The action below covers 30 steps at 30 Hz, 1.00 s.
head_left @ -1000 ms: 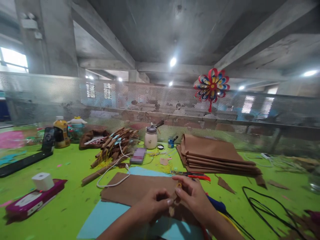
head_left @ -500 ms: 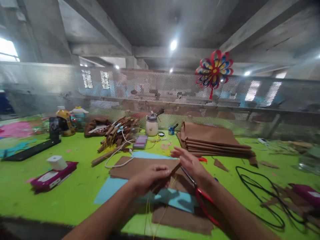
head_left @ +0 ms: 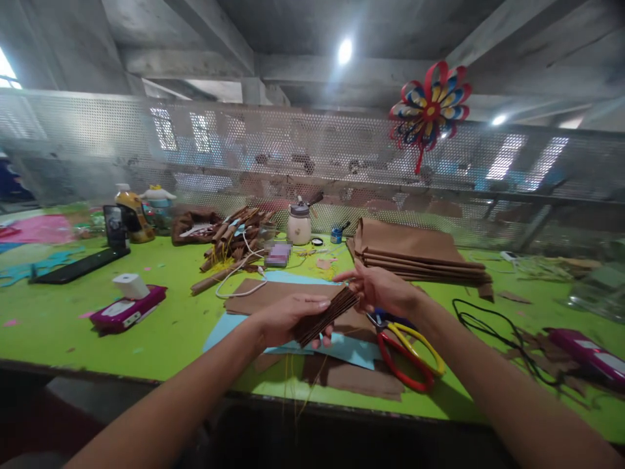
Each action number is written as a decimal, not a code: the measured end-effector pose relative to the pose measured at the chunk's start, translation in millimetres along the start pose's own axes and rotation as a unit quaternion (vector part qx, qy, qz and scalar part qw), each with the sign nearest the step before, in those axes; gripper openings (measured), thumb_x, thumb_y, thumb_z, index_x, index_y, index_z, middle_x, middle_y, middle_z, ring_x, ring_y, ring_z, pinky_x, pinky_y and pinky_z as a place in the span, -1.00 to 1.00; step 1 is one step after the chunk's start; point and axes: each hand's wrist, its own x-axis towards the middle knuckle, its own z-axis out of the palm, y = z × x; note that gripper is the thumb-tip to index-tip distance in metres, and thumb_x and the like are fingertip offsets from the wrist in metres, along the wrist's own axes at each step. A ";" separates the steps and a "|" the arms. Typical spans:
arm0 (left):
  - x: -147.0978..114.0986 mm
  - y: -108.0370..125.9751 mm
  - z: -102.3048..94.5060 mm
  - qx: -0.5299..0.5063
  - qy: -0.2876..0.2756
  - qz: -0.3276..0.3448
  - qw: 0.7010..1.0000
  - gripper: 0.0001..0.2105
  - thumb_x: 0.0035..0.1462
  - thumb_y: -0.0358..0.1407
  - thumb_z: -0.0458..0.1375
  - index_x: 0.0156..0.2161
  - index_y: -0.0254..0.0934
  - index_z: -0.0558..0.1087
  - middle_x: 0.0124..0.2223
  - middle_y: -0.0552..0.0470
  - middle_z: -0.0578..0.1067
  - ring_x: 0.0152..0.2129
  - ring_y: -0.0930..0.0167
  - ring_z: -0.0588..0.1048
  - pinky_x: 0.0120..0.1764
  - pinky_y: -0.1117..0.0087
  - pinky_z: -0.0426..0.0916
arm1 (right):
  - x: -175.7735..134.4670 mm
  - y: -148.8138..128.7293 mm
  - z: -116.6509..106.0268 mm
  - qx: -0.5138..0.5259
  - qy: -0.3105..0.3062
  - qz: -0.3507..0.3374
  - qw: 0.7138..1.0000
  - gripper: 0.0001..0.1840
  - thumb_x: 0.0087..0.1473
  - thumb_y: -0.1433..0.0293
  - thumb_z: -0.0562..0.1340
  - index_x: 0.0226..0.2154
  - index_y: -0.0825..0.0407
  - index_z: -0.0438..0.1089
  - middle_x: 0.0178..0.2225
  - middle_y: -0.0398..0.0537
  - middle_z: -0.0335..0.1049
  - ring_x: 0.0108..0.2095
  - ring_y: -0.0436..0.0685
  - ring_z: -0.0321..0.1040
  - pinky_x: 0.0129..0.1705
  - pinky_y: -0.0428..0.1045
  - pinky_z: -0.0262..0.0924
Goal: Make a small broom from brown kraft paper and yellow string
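My left hand (head_left: pixel 286 318) is closed around a narrow bundle of pleated brown paper (head_left: pixel 326 317), thumb on top and fingertips showing beneath. The bundle tilts up to the right, its folded layers stacked tightly. At its upper end, my right hand (head_left: pixel 385 288) has bent fingers against the paper and seems to pinch it. Just below my right hand lie scissors (head_left: pixel 407 376) with a red handle and a yellow handle beside it. Under my hands are a light blue sheet (head_left: pixel 227 333) and flat brown paper (head_left: pixel 351 378). Thin yellow threads hang near the table edge.
A stack of folded brown paper (head_left: pixel 415 244) sits at the back right, rolled brown pieces (head_left: pixel 234 238) at the back left. Around are a lidded jar (head_left: pixel 299 228), a purple device (head_left: pixel 129 309), black cord (head_left: pixel 493 326) and a propped phone (head_left: pixel 116 228). Perforated mesh (head_left: pixel 219 156) stands behind.
The brown bundle has turned so its pleated layers show. My right hand has gone from spread fingers to bent fingers at its end. The scissors now show fully, and the view has tilted down.
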 end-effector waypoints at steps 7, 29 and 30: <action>8.3 -7.8 -5.4 0.037 0.015 0.010 0.999 -0.67 0.01 -0.11 0.18 -0.23 -0.36 0.37 -0.50 0.11 0.30 -0.59 0.55 0.34 -0.62 0.56 0.07 | -9.4 -17.1 -24.3 -0.186 0.022 -0.002 0.982 -0.57 -0.02 0.20 0.26 -0.13 0.12 0.39 -0.61 -0.18 0.27 -0.63 -0.09 0.12 -0.60 -0.13 -0.07; 20.8 -1.7 -14.1 -0.037 0.036 0.062 0.997 -0.76 0.15 -0.15 0.00 -0.27 -0.34 0.28 -0.50 -0.06 0.46 -0.52 0.34 0.49 -0.46 0.42 0.29 | 19.4 -74.8 -151.3 -0.362 0.451 -0.093 0.810 -0.85 -0.23 0.33 0.28 -0.56 0.10 0.44 -0.63 -0.09 0.35 -0.51 0.05 0.27 -0.43 -0.05 0.16; 21.3 -0.1 -15.4 -0.034 0.035 0.059 0.997 -0.76 0.16 -0.16 -0.02 -0.27 -0.34 0.28 -0.51 -0.05 0.46 -0.53 0.34 0.49 -0.48 0.42 0.28 | 18.8 -68.5 -152.2 -0.358 0.467 -0.100 0.802 -0.85 -0.22 0.33 0.27 -0.58 0.09 0.43 -0.62 -0.08 0.36 -0.49 0.07 0.29 -0.42 -0.05 0.17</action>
